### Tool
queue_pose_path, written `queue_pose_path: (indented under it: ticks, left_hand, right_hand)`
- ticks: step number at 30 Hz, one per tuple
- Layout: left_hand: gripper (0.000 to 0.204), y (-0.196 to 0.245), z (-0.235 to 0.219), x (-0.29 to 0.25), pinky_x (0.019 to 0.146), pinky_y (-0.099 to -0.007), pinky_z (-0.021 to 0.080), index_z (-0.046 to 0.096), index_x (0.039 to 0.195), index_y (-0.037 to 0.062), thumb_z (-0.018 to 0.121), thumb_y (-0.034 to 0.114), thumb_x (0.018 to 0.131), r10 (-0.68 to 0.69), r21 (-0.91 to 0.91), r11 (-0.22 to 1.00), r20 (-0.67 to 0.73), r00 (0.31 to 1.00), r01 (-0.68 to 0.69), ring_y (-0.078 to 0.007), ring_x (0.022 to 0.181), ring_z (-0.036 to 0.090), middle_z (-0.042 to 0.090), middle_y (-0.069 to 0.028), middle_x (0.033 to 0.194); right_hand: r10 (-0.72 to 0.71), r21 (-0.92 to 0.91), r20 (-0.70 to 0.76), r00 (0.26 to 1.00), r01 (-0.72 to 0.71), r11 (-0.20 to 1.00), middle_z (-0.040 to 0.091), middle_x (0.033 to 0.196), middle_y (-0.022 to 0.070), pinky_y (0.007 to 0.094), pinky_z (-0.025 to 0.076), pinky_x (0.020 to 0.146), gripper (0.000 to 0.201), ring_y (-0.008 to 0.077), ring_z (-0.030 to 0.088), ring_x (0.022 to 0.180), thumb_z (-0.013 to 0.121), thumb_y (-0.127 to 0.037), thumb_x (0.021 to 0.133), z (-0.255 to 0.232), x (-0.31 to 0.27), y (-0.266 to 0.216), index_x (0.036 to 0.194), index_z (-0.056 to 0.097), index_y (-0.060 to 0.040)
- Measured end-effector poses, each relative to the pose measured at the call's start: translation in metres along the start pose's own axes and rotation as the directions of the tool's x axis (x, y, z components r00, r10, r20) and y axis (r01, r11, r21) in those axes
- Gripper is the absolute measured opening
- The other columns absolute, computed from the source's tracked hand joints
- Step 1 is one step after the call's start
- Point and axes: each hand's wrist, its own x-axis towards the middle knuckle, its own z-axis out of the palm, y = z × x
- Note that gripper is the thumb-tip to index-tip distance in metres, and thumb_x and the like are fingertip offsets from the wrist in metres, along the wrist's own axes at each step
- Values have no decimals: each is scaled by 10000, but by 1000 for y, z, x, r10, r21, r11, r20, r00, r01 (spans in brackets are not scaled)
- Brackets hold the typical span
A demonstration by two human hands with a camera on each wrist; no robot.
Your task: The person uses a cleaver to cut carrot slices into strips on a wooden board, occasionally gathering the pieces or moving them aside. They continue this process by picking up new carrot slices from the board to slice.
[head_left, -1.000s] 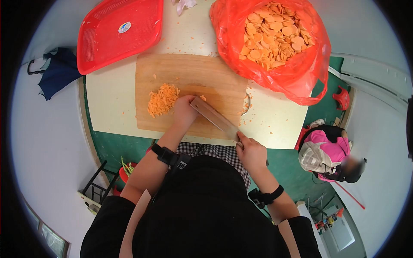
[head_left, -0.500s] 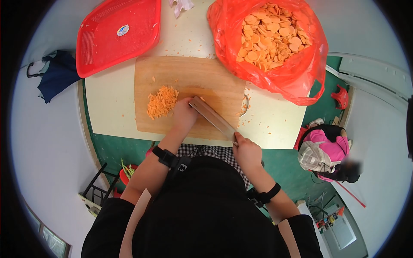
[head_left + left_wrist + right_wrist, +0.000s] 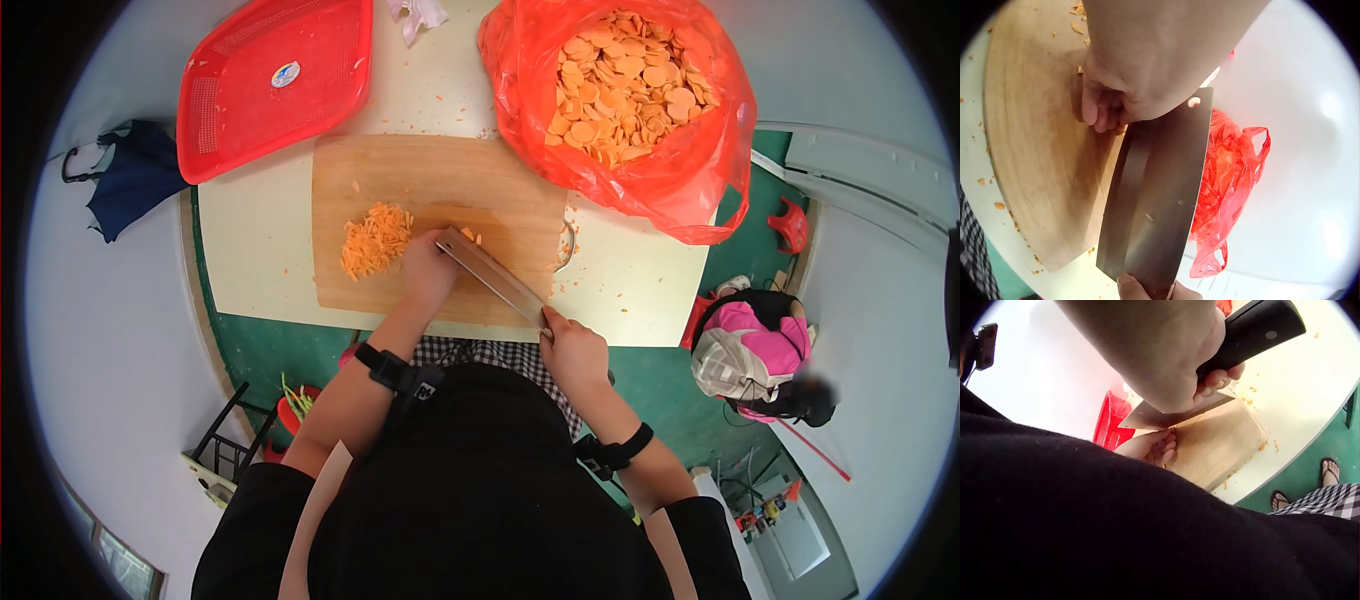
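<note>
My right hand (image 3: 578, 358) grips the black handle (image 3: 1254, 337) of a broad cleaver (image 3: 492, 277). The blade slants over the wooden cutting board (image 3: 440, 170), its far end right beside the knuckles of my left hand (image 3: 430, 270). In the left wrist view, those fingers are curled down at the board with a bit of orange carrot slices (image 3: 1121, 129) showing under them; the rest is hidden by hand and blade. Small carrot strips (image 3: 473, 237) lie on the blade's far side. A pile of carrot shreds (image 3: 377, 240) sits left of the left hand.
A red plastic bag (image 3: 520, 100) full of round carrot slices (image 3: 620, 90) stands at the back right, overlapping the board's corner. At the back left is a red basket (image 3: 275, 110). A metal ring handle (image 3: 570, 248) sticks out from the board's right edge. Another person (image 3: 755, 345) sits at the right.
More cut carrot strips show beyond the blade. The cleaver and right hand have shifted slightly left; the left hand stays almost in place.
</note>
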Motion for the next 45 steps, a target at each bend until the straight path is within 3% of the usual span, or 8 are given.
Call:
queue_pose_path:
  ticks: [2,9,15,17,18,21,23,45]
  left_hand:
    - [167,1,0,-1,615,-319,499,656,865,-2,634,44,706,40,110,993,-40,998,-35,-255,694,651,657,-148,745]
    - [188,-8,3,3,646,-326,490,657,861,12,664,65,681,49,17,999,-75,996,-48,-275,745,644,652,-160,777]
    - [122,-4,1,4,642,-323,493,654,822,9,616,68,722,38,112,993,-39,999,-34,-258,740,648,656,-146,765]
    - [118,4,-1,2,635,-330,490,655,821,15,600,74,735,-145,-105,983,42,989,149,-260,721,644,652,-137,739]
    - [118,4,0,1,635,-330,490,655,821,15,600,74,735,-145,-105,983,42,988,149,-260,721,644,652,-137,739]
    - [119,2,1,1,636,-336,486,652,821,16,607,76,729,-131,-113,985,23,991,133,-264,717,642,649,-133,735]
    - [124,-1,2,0,645,-333,485,647,826,15,610,74,723,52,-16,998,-54,997,-53,-268,731,640,648,-140,752]
    - [134,-4,5,1,656,-329,485,635,834,-7,611,75,731,80,22,997,-70,994,-79,-289,775,639,650,-163,790]
  right_hand:
    - [-10,-5,-4,1000,10,1000,609,671,118,366,506,553,290,270,614,593,584,-176,761,0,-1,1,1042,580,-102]
    - [-17,-61,-19,1000,16,998,607,661,110,362,505,542,305,261,613,583,598,-179,756,-2,0,-3,1050,577,-101]
    - [-28,-46,-38,999,27,999,607,660,108,361,504,541,299,260,612,580,593,-169,751,0,4,-3,1042,576,-100]
    - [0,-55,8,1000,1,998,611,668,108,365,506,549,290,262,615,591,587,-170,753,-2,7,-3,1034,577,-101]
    - [0,-55,9,1000,1,998,611,668,108,365,506,549,290,262,615,591,587,-170,753,-2,7,-3,1034,577,-101]
    - [-4,-19,7,1000,4,1000,615,678,112,367,507,557,291,266,617,597,583,-174,755,-3,6,-2,1037,577,-102]
    - [-28,-13,8,1000,29,1000,616,684,112,367,508,562,301,268,617,600,585,-178,752,-4,3,-3,1043,577,-102]
    - [-30,-48,-53,998,27,998,604,650,109,361,503,537,311,259,607,568,601,-172,735,5,9,-10,1035,585,-92]
